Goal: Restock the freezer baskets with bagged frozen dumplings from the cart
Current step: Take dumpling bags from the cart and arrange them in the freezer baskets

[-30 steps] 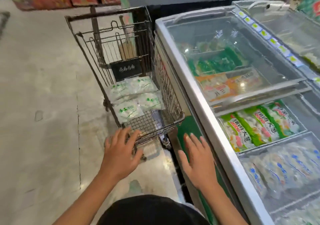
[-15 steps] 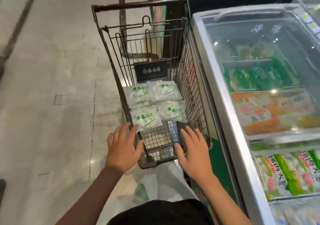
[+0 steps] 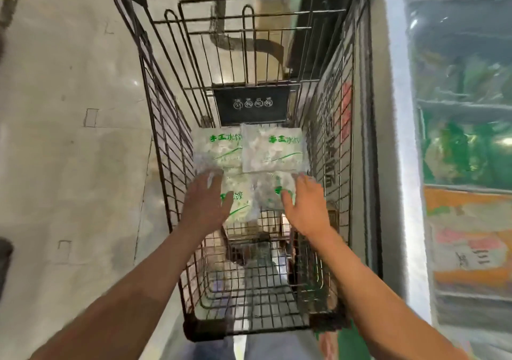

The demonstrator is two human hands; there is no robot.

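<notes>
A wire shopping cart stands in front of me with several clear dumpling bags printed in green on its floor. Both arms reach down into the cart. My left hand hovers with spread fingers over the near left bag. My right hand hovers the same way over the near right bag. Behind them lie two more bags, one far left and one far right. Whether the fingers touch the bags is blurred. The chest freezer runs along the right.
Under the freezer's glass lid lie green packs and orange packs. A black sign plate hangs on the cart's far end. Pale tiled floor lies open to the left. The freezer wall sits tight against the cart's right side.
I have stepped closer and leaned over the cart. Both hands moved from the cart's near edge forward and down into it, over the near bags.
</notes>
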